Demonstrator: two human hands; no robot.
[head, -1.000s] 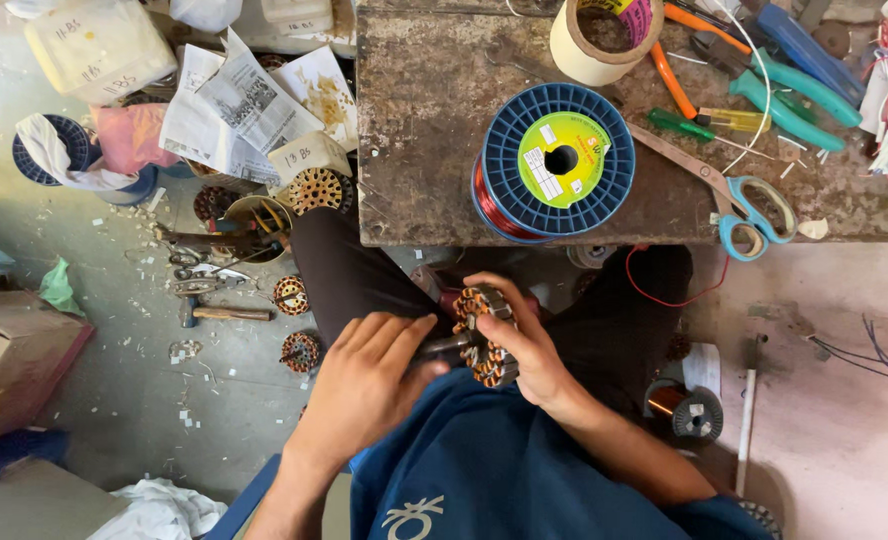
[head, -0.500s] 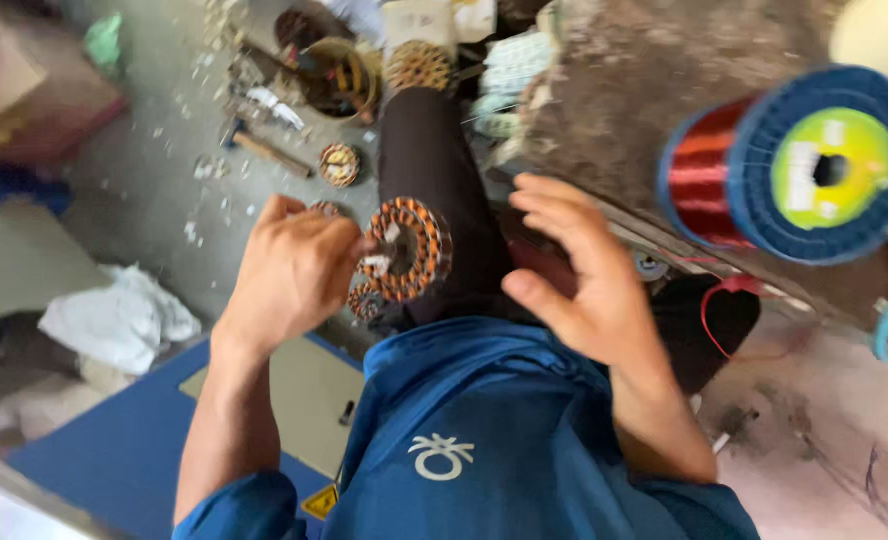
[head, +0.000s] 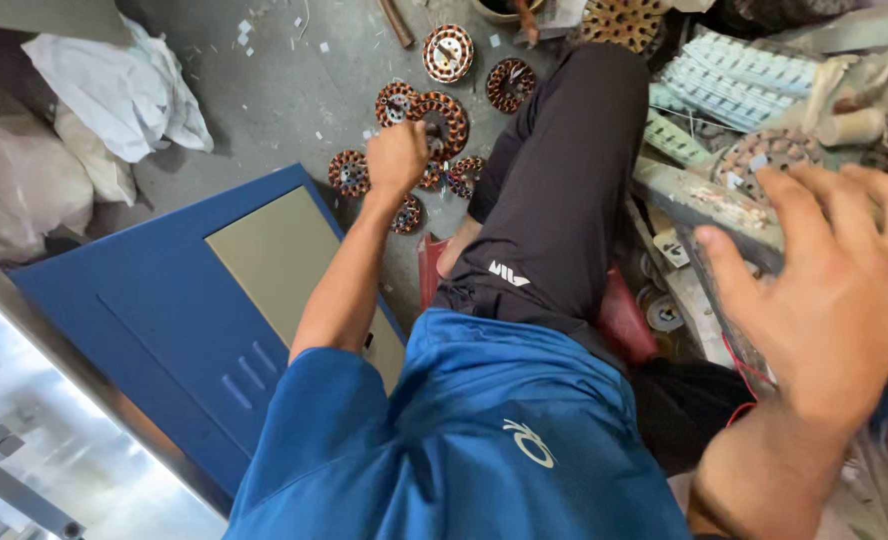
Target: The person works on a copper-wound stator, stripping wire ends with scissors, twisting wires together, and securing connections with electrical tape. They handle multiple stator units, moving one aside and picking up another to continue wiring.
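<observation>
My left hand grips a copper-wound stator, with more stators scattered around it on the floor. My right hand hangs wide open over the cluttered bench edge, my knee between them.

Blue short-sleeved shirt, black trousers, bare forearms.
The shirt carries a small white looped emblem on the chest; the trousers show a small white mark near the thigh. Left hand and right hand wear nothing.

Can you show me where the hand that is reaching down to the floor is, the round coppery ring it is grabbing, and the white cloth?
left hand (head: 396, 157), head view, on the knuckles.
round copper-wound ring (head: 446, 118), head view, on its right rim beside the hand.
white cloth (head: 129, 90), head view, on its crumpled middle.
</observation>
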